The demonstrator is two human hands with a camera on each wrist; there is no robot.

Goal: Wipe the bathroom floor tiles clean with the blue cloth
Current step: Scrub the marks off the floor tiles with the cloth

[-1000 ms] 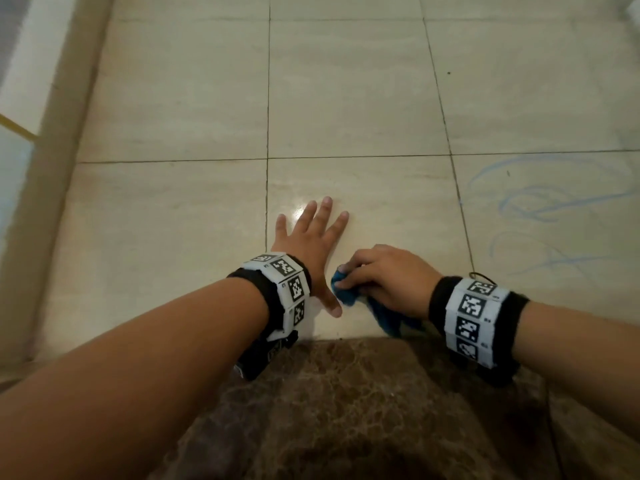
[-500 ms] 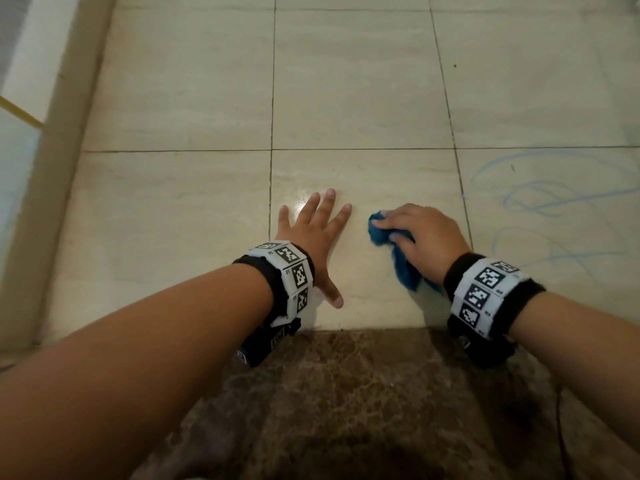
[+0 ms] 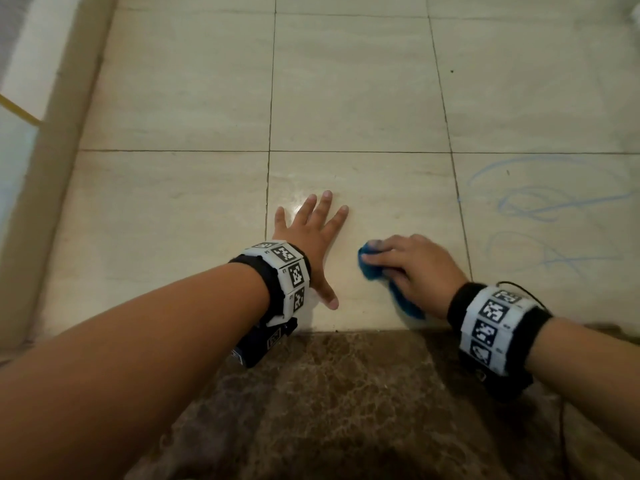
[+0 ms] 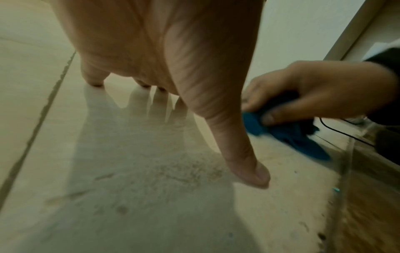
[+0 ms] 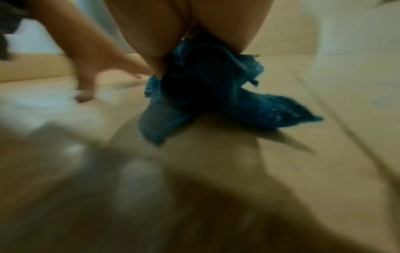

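Note:
My right hand (image 3: 408, 261) grips a bunched blue cloth (image 3: 372, 268) and presses it onto a beige floor tile (image 3: 381, 188) near the tile's front edge. The cloth (image 4: 288, 135) sticks out ahead of the fingers and trails back under the palm; in the blurred right wrist view the cloth (image 5: 216, 95) hangs below the palm. My left hand (image 3: 311, 230) lies flat on the same tile, fingers spread and straight, a short way left of the cloth. The left thumb (image 4: 244, 160) touches the floor.
Blue scribbled marks (image 3: 540, 216) cover the tile to the right of my right hand. A dark brown marble sill (image 3: 329, 403) runs along the near edge under my forearms. A raised beige threshold (image 3: 45, 188) borders the floor at the left.
My right hand has swept the cloth forward and right over the tile, then pulled back a little toward the sill. The left hand has stayed flat in the same spot.

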